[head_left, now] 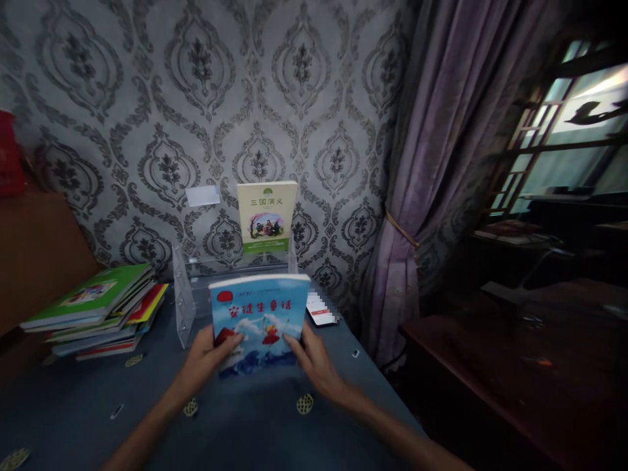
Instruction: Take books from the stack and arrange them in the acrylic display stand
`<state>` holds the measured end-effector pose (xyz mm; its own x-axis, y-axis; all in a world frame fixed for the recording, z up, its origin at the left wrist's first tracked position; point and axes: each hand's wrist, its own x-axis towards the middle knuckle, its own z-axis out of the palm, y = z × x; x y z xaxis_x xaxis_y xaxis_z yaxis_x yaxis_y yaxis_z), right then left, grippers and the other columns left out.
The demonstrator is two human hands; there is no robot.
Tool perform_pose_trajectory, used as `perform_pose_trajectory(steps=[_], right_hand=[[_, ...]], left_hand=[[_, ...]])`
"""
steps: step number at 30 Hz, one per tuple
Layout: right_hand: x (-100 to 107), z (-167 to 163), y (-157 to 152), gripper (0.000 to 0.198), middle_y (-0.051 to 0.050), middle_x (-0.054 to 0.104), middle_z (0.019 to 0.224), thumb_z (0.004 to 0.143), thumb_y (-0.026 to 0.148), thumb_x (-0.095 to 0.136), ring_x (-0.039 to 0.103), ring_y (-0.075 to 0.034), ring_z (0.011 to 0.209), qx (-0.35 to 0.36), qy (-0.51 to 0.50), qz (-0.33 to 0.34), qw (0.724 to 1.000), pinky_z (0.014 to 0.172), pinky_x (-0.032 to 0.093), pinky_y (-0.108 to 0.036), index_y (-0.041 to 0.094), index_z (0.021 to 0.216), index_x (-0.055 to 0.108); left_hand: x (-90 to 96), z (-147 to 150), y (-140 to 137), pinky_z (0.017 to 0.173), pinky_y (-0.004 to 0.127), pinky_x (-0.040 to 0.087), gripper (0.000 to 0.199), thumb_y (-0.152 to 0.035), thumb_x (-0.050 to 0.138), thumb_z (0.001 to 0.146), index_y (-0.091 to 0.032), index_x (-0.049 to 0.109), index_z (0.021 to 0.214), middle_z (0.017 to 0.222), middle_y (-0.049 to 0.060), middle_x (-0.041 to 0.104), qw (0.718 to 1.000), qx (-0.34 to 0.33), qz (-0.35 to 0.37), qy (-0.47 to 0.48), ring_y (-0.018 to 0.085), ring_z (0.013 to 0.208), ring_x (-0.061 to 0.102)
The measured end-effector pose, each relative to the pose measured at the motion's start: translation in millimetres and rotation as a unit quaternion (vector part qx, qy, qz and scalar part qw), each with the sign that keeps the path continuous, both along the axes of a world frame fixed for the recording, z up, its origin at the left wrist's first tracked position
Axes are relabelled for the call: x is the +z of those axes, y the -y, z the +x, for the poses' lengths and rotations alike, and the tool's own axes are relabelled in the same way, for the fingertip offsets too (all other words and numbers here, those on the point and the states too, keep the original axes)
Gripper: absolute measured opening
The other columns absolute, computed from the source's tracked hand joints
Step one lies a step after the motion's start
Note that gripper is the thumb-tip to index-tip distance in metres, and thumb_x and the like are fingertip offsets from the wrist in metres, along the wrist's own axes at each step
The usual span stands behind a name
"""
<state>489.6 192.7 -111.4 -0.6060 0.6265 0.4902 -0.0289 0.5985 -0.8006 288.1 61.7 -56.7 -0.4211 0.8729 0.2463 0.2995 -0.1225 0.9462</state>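
Two hands share one blue paperback [260,320], its cover turned to the wearer and its red title reading upright, top edge toward the wall. Its long axis seems to run up and away, though foreshortening makes this hard to judge. The left hand [205,358] pinches one side edge, thumb flat on the cover and fingers behind; the right hand [316,361] mirrors that grip on the opposite edge, each opened only by the book's thickness. The book is in front of a clear, glossy plastic rack [182,304], above the dark blue tabletop [245,432]; whether its lower edge touches down, I cannot tell. A cream book [267,222] with a green band stands upright at the rack's back. Just beyond the right hand lies a flat, rectangular device [321,313], partly pixelated. To the left, thin glossy books form an uneven stack [95,307]. Behind rises damask-patterned wallpaper [301,72], beside a softly pleated purple curtain [417,157].
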Motion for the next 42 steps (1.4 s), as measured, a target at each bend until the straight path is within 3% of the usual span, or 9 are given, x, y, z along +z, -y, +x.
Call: perform_pose_trajectory(steps=[3, 8, 10, 13, 16, 26, 31, 36, 42], right_hand=[[37.1, -5.2, -29.2, 0.037, -0.004, 0.069, 0.087, 0.1, 0.049, 0.046, 0.065, -0.023, 0.078, -0.028, -0.022, 0.066, 0.997, 0.076, 0.054, -0.034, 0.022, 0.12, 0.06], [123.4, -18.4, -81.3, 0.037, -0.004, 0.067, 0.091, 0.098, 0.048, 0.048, 0.063, -0.021, 0.079, -0.067, -0.07, 0.194, 0.976, 0.076, 0.051, -0.034, 0.019, 0.118, 0.057], [157.4, -24.4, -99.7, 0.036, -0.004, 0.065, 0.09, 0.098, 0.048, 0.047, 0.061, -0.021, 0.078, -0.08, -0.072, 0.233, 0.967, 0.076, 0.051, -0.034, 0.019, 0.118, 0.057], [196.6, -34.7, -123.5, 0.037, -0.004, 0.062, 0.085, 0.098, 0.05, 0.047, 0.06, -0.021, 0.077, -0.109, -0.07, 0.263, 0.956, 0.076, 0.051, -0.034, 0.021, 0.119, 0.057], [217.9, -46.4, -144.5, 0.039, -0.005, 0.063, 0.091, 0.099, 0.048, 0.047, 0.061, -0.023, 0.083, -0.115, -0.075, 0.288, 0.948, 0.079, 0.052, -0.036, 0.021, 0.126, 0.053], [222.7, -67.5, -184.4, 0.045, -0.003, 0.062, 0.087, 0.098, 0.058, 0.048, 0.06, -0.018, 0.066, -0.108, -0.06, 0.247, 0.961, 0.06, 0.054, -0.031, 0.024, 0.128, 0.051], [218.0, -69.9, -190.5, 0.041, -0.006, 0.062, 0.095, 0.098, 0.051, 0.049, 0.062, -0.018, 0.071, -0.08, -0.073, 0.237, 0.965, 0.056, 0.054, -0.029, 0.022, 0.127, 0.053], [211.5, -72.8, -197.6, 0.032, -0.001, 0.058, 0.084, 0.098, 0.038, 0.051, 0.058, -0.014, 0.057, -0.083, -0.055, 0.229, 0.968, 0.056, 0.053, -0.028, 0.02, 0.124, 0.053], [201.8, -77.8, -209.6, 0.029, -0.003, 0.059, 0.092, 0.097, 0.038, 0.051, 0.06, -0.015, 0.067, -0.073, -0.064, 0.227, 0.969, 0.057, 0.055, -0.027, 0.021, 0.119, 0.056]], left_hand=[[42.0, -7.1, -25.9, 0.067, 0.03, 0.054, 0.036, -0.053, 0.075, 0.07, -0.018, 0.069, 0.08, 0.075, 0.001, 0.069, 0.997, -0.01, 0.041, -0.059, 0.018, 0.069, 0.062], [120.4, -29.9, -78.9, 0.076, 0.033, 0.054, 0.033, -0.048, 0.074, 0.071, -0.019, 0.063, 0.08, 0.077, 0.001, 0.064, 0.974, -0.026, 0.155, -0.162, 0.018, 0.075, 0.061], [148.0, -38.6, -100.5, 0.085, 0.035, 0.054, 0.037, -0.044, 0.077, 0.069, -0.019, 0.062, 0.092, 0.093, 0.003, 0.068, 0.958, -0.022, 0.234, -0.168, 0.02, 0.089, 0.063], [178.3, -50.6, -129.4, 0.092, 0.037, 0.054, 0.042, -0.041, 0.078, 0.069, -0.019, 0.062, 0.101, 0.104, 0.005, 0.069, 0.943, -0.019, 0.287, -0.166, 0.022, 0.099, 0.064], [193.8, -62.6, -152.2, 0.087, 0.036, 0.055, 0.035, -0.043, 0.077, 0.07, -0.017, 0.064, 0.09, 0.088, 0.003, 0.069, 0.947, -0.009, 0.277, -0.164, 0.022, 0.09, 0.064], [196.2, -81.6, -193.6, 0.08, 0.032, 0.053, 0.038, -0.048, 0.078, 0.068, -0.016, 0.065, 0.084, 0.076, 0.001, 0.065, 0.949, -0.041, 0.277, -0.142, 0.017, 0.077, 0.06], [194.5, -85.0, -198.7, 0.074, 0.028, 0.051, 0.033, -0.046, 0.077, 0.068, -0.017, 0.063, 0.076, 0.071, -0.001, 0.061, 0.947, -0.034, 0.274, -0.162, 0.014, 0.07, 0.055], [186.4, -86.6, -201.4, 0.066, 0.027, 0.047, 0.033, -0.047, 0.076, 0.068, -0.018, 0.061, 0.072, 0.069, -0.001, 0.06, 0.948, -0.016, 0.27, -0.168, 0.014, 0.066, 0.052], [178.0, -89.1, -207.7, 0.061, 0.026, 0.043, 0.036, -0.05, 0.076, 0.065, -0.019, 0.058, 0.069, 0.066, -0.003, 0.058, 0.953, -0.011, 0.254, -0.166, 0.013, 0.064, 0.05]])
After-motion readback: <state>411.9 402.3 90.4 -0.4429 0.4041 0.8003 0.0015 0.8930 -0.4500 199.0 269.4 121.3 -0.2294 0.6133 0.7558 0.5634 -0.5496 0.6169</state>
